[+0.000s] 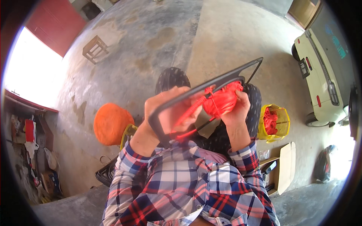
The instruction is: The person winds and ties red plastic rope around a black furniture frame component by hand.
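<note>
Navy, red & white plaid cloth is nearest: your shirt (177,177), sleeves reaching approx. to the wrists. Both hands are raised in front of the chest, at a black frame (226,77) held tilted, its R end the higher in view.

L hand (156,101): at the L part of the frame, partly behind its bar & blurred; cannot tell whether the fingers clasp the bar, the red cord or both. R hand (238,109): thumb & fingers pinching the R side of a glossy red bundle (221,103). Bundle location: betw. your hands, within the frame's outline, near its R end. Red cord (190,112) slants from the bundle down-L across the frame; blurred, exact run unclear.

Below the hands: your dark speckled trousers (172,79), knees bent. R of your knee, a yellow basket (284,130) on the floor, w/ similar red material inside. L side, an orange round seat (113,124). By your R elbow, a cardboard box (287,167), flap raised, sm. items in it.

Farther out: stained concrete floor (151,49); black bag-like item (325,162), far R; light-coloured vehicle (320,75), upper R; sm. wooden stool (94,48), upper L; red panel (56,26) beyond.
</note>
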A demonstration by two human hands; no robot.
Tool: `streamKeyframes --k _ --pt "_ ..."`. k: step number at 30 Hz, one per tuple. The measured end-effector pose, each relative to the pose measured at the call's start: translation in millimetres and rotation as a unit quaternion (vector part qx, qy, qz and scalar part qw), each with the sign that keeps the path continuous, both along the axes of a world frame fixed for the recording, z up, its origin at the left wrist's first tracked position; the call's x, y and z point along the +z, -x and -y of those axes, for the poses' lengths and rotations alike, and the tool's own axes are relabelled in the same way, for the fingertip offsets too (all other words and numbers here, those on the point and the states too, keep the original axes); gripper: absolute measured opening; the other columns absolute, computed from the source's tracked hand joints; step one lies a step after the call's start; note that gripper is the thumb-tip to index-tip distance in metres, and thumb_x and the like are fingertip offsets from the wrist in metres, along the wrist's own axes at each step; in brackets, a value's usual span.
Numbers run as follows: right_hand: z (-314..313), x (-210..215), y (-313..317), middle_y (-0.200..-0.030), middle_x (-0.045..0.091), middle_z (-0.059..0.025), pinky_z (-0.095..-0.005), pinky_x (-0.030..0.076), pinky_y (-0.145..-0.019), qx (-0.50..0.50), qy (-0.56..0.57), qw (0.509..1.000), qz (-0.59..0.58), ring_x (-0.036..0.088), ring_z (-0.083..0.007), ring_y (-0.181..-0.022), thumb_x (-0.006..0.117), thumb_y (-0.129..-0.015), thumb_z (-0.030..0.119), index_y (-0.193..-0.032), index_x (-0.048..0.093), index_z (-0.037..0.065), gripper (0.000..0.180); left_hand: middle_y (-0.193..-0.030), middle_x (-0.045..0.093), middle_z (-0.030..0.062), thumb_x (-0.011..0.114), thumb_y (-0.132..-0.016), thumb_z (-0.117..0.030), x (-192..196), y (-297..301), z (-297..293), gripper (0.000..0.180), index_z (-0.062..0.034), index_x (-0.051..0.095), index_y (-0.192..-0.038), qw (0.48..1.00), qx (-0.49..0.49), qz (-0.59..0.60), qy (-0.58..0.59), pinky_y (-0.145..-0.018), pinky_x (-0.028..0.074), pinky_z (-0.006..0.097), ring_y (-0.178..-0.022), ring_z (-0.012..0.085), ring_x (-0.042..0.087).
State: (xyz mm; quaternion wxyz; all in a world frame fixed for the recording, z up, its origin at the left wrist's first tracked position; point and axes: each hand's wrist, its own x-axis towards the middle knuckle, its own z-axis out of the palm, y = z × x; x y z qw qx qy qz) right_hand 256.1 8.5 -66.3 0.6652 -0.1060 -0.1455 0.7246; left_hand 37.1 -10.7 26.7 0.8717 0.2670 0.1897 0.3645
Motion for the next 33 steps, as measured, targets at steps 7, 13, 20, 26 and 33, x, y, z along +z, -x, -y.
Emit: streamKeyframes --k 7,13,20,26,33 --pt "25.9 54.7 -2.8 -0.096 0.060 -0.0137 -0.0525 0.038 -0.098 0.039 -0.254 0.964 -0.075 0.058 -0.0342 -0.092 0.061 -0.083 0.046 -0.111 0.049 0.002 0.053 -0.074 0.053 0.0103 0.069 -0.086 -0.019 1.9 11.3 -11.8 0.046 -0.0023 0.053 -0.125 0.982 0.112 -0.103 -0.115 -0.035 0.033 0.021 -0.051 0.0106 0.046" --pt "42.3 53.6 -0.4 -0.091 0.060 -0.0123 -0.0510 0.048 -0.079 0.084 -0.237 0.964 0.089 0.060 -0.0322 -0.083 0.060 -0.088 0.048 -0.110 0.048 0.005 0.050 -0.073 0.051 0.0087 0.066 -0.088 -0.021 -8.0 26.0 -22.5 0.047 -0.0088 0.046 -0.129 0.979 0.105 -0.109 -0.136 -0.036 0.035 0.020 -0.051 0.0097 0.046" --pt "26.3 59.8 -3.6 -0.116 0.060 -0.0144 -0.0430 0.044 -0.097 -0.027 -0.013 0.987 0.158 0.058 -0.0284 -0.110 0.056 -0.094 0.019 -0.121 0.051 0.000 0.033 -0.083 0.059 0.0135 0.061 -0.092 -0.024 -14.2 20.0 -21.6 0.041 -0.0008 0.053 -0.124 0.980 0.126 -0.114 -0.106 -0.036 0.037 0.020 -0.053 0.0119 0.050" --pt "40.5 120.9 3.4 -0.089 0.068 -0.0096 -0.0312 0.048 -0.083 0.053 -0.188 0.759 0.621 0.065 -0.0167 -0.086 0.075 -0.076 0.010 -0.119 0.055 0.000 0.049 -0.105 0.063 0.0109 0.052 -0.095 -0.031 -1.6 2.2 -10.1 0.046 0.0033 0.052 -0.127 0.996 0.022 0.090 0.012 -0.076 0.050 0.030 -0.093 0.0194 0.062" --pt "20.6 78.1 13.3 -0.091 0.066 -0.0067 -0.0299 0.049 -0.076 -0.126 -0.234 0.866 0.423 0.062 -0.0132 -0.084 0.068 -0.082 0.008 -0.104 0.058 -0.001 0.025 -0.112 0.062 0.0034 0.063 -0.089 -0.012 -2.5 -20.9 0.6 0.035 -0.0003 0.056 -0.122 0.987 0.131 -0.064 -0.067 -0.083 0.052 0.029 -0.095 0.0140 0.063"
